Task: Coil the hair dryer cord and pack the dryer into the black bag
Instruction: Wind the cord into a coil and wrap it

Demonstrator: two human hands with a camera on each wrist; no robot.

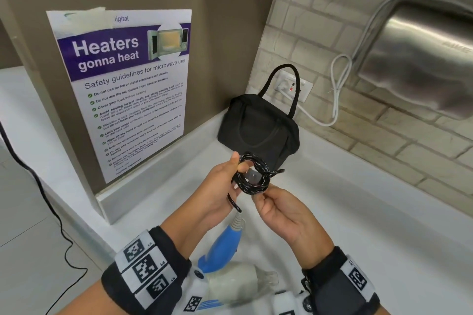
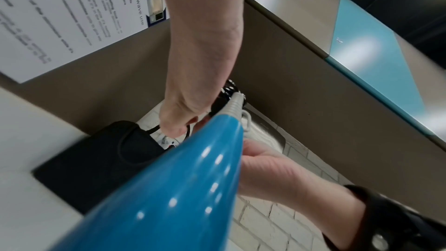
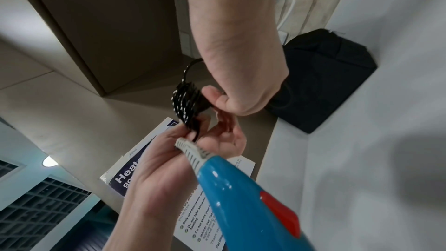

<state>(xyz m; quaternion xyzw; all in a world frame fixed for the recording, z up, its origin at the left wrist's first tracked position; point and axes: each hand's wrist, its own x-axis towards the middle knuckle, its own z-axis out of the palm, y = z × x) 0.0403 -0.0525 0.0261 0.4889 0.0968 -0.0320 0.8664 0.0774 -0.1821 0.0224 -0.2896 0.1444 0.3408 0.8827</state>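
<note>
My left hand grips a tight coil of black speckled cord above the white counter. My right hand pinches the coil's lower edge. From the coil a short stretch of cord runs down into the grey strain relief of the hair dryer's blue handle. The dryer's white body lies low between my wrists. The black bag stands in the corner just behind the coil, handle up. In the right wrist view the coil sits between both hands, and the handle has a red switch.
A microwave safety poster hangs on the brown panel at the left. Behind the bag is a wall socket with a white cable running to a steel appliance. A black cable trails over the floor left of the counter edge.
</note>
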